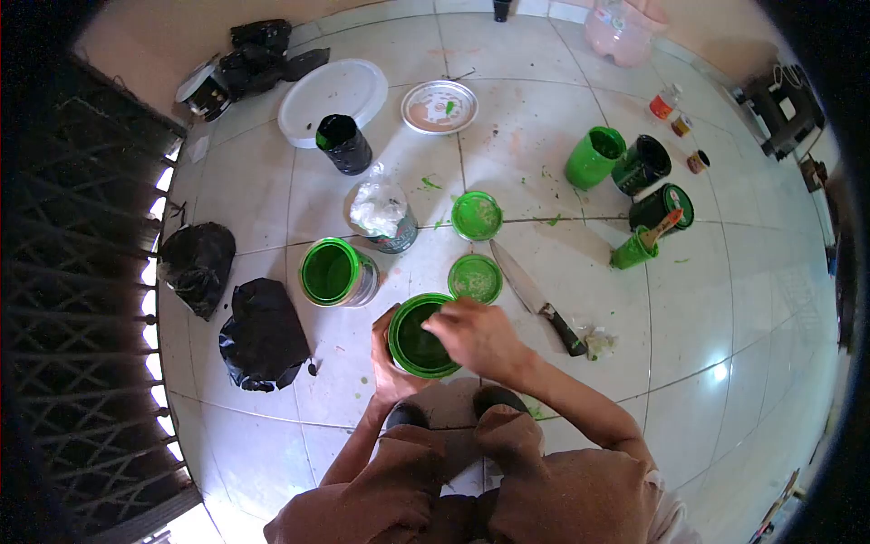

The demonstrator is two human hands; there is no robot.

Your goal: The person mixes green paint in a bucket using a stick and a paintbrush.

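An open can of green paint [415,344] is clamped around its side by the left hand [387,367] on the tiled floor [725,308], just before the knees, while the right hand [476,334] is bent over its rim; whether anything is pinched there cannot be told. The can is judged best kept upright and firmly braced, so nothing is slopped. No brand or label can be read.

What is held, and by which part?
The left hand grips the open green paint can by its side wall. The right hand rests at its rim; whether it holds anything cannot be told.
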